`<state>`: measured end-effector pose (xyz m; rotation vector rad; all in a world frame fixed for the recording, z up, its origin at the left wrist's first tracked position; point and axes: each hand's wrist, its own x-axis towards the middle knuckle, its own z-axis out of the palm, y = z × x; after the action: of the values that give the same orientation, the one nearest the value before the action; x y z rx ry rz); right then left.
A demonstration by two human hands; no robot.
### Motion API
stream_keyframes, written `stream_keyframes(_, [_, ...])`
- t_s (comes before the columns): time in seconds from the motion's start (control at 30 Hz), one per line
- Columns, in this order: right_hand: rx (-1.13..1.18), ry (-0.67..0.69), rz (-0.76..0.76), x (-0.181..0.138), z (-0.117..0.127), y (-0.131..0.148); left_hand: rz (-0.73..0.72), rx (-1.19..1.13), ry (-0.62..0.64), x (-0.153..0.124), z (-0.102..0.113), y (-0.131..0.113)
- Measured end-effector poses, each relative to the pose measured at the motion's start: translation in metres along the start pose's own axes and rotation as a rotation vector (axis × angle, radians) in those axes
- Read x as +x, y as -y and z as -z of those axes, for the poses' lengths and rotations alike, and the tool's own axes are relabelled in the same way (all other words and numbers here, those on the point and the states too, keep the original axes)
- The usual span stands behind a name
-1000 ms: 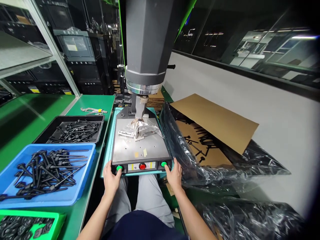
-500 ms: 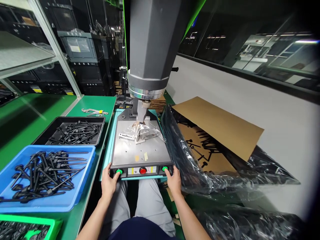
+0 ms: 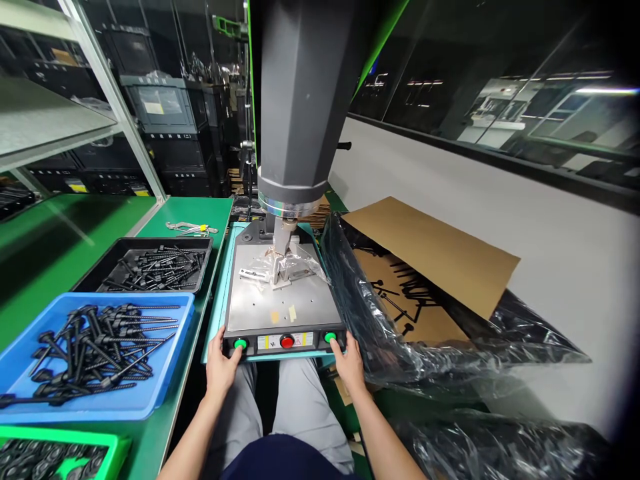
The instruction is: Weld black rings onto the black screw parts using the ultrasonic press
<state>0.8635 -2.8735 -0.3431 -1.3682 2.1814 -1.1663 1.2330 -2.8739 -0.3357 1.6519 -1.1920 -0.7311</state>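
My left hand (image 3: pixel 222 363) wraps around the left front corner of an ultrasonic welder's base (image 3: pixel 273 320), its thumb on the left green button (image 3: pixel 241 345). At the opposite front corner my right hand (image 3: pixel 349 363) grips the same base, thumb on the right green button (image 3: pixel 330 338). Between the buttons sits a red button (image 3: pixel 287 341). Above the metal plate hangs the grey machine head (image 3: pixel 295 100), with a metal horn (image 3: pixel 281 237) pointing down at a small fixture (image 3: pixel 278 280). Clear plastic film (image 3: pixel 303 260) lies around the fixture; whatever is under the horn tip is hard to make out.
To the left, a blue tray (image 3: pixel 170 373) and a black tray (image 3: pixel 206 267) hold many black threaded rods. A green tray (image 3: pixel 117 460) contains black round parts. Metal clamps (image 3: pixel 187 229) lie behind. On the right stands a plastic-lined box (image 3: pixel 360 320) with cardboard (image 3: pixel 435 250) and black parts.
The machine head and its horn have come down a little toward the fixture. Both hands keep their places with thumbs on the green buttons. The view has tilted slightly.
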Motion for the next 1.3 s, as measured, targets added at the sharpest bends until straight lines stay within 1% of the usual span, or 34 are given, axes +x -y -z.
stream_keyframes(0.07, [0.017,0.007,0.003,0.0,0.001,-0.001,0.003,0.003,0.001,0.0,0.001,-0.001])
stream_keyframes(0.13, [0.024,0.013,0.007,0.0,0.001,-0.002,-0.011,0.023,-0.014,-0.003,0.002,-0.007])
stream_keyframes(0.2, [0.026,0.017,0.005,0.0,0.002,-0.001,-0.077,0.062,-0.079,-0.007,0.003,-0.022])
stream_keyframes(0.27, [0.032,0.019,-0.001,0.001,0.002,0.0,-0.182,0.064,-0.127,-0.01,0.002,-0.044])
stream_keyframes(0.3, [0.037,0.019,-0.003,0.001,0.002,0.0,-0.228,0.028,-0.107,-0.011,-0.001,-0.057])
stream_keyframes(0.33, [0.043,0.019,-0.004,0.001,0.002,0.001,-0.262,-0.037,-0.053,-0.01,-0.004,-0.071])
stream_keyframes(0.4, [0.06,0.018,-0.005,0.002,0.001,0.001,-0.276,-0.217,0.115,-0.003,-0.015,-0.098])
stream_keyframes(0.47, [0.086,0.021,-0.007,0.004,0.001,0.001,-0.233,-0.414,0.273,0.01,-0.029,-0.123])
stream_keyframes(0.57, [0.129,0.013,-0.012,0.004,0.006,0.005,-0.166,-0.635,0.439,0.034,-0.049,-0.153])
stream_keyframes(0.63, [0.123,-0.057,0.006,0.002,0.012,0.014,-0.147,-0.721,0.494,0.049,-0.059,-0.167])
stream_keyframes(0.7, [0.123,-0.159,0.064,-0.001,0.019,0.033,-0.115,-0.788,0.499,0.059,-0.065,-0.176])
stream_keyframes(0.73, [0.154,-0.179,0.092,-0.002,0.021,0.047,-0.09,-0.828,0.488,0.062,-0.066,-0.179])
stream_keyframes(0.77, [0.221,-0.159,0.102,-0.002,0.021,0.062,-0.062,-0.873,0.471,0.064,-0.066,-0.181])
stream_keyframes(0.8, [0.328,-0.094,0.079,0.0,0.02,0.08,-0.031,-0.923,0.451,0.065,-0.066,-0.183])
stream_keyframes(0.83, [0.469,0.016,0.011,0.004,0.017,0.098,0.003,-0.976,0.428,0.066,-0.065,-0.185])
stream_keyframes(0.87, [0.644,0.138,-0.098,0.011,0.012,0.117,0.042,-1.028,0.403,0.067,-0.063,-0.186])
stream_keyframes(0.9, [0.826,0.247,-0.246,0.02,0.007,0.135,0.083,-1.074,0.38,0.067,-0.061,-0.188])
stream_keyframes(0.97, [1.124,0.389,-0.531,0.046,-0.004,0.166,0.15,-1.137,0.335,0.068,-0.057,-0.192])
stream_keyframes(1.0, [1.235,0.418,-0.635,0.061,-0.009,0.178,0.169,-1.15,0.317,0.068,-0.055,-0.193])
stream_keyframes(1.03, [1.317,0.416,-0.71,0.076,-0.014,0.188,0.179,-1.152,0.302,0.069,-0.054,-0.195])
stream_keyframes(1.1, [1.411,0.321,-0.769,0.105,-0.018,0.201,0.172,-1.135,0.279,0.072,-0.051,-0.197])
stream_keyframes(1.2, [1.46,0.144,-0.723,0.142,-0.014,0.207,0.14,-1.094,0.258,0.075,-0.048,-0.197])
stream_keyframes(1.3, [1.505,0.046,-0.632,0.164,0.003,0.204,0.106,-1.051,0.248,0.076,-0.047,-0.194])
